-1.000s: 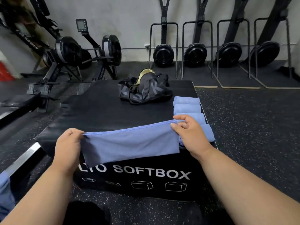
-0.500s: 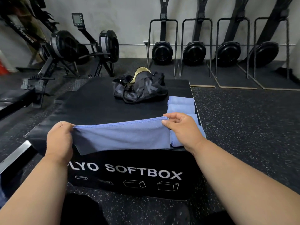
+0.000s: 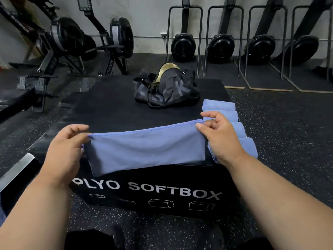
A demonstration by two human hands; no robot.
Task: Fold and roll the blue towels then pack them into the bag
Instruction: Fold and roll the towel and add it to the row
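— Looking from the head camera, what's the biggest thing in front of you?

— I see the black plyo box [image 3: 108, 112], lettered "PLYO SOFTBOX" on its near face, standing on speckled gym flooring [image 3: 281, 127]. Rowing machines [image 3: 68, 42] stand against the wall at far left.

— And the task items?

— I have a blue towel [image 3: 144, 150] stretched lengthwise over the box's near edge, its lower part hanging down the front face. Four rolled blue towels [image 3: 234, 130] lie in a row along the right edge of the box top. The black bag [image 3: 167, 91] sits at the far end of the top, its mouth open and showing a gold lining.

— Your grips?

— My left hand [image 3: 63, 152] pinches the towel's upper left corner between thumb and fingers. My right hand [image 3: 219, 138] pinches the upper right corner, just in front of the rolls.
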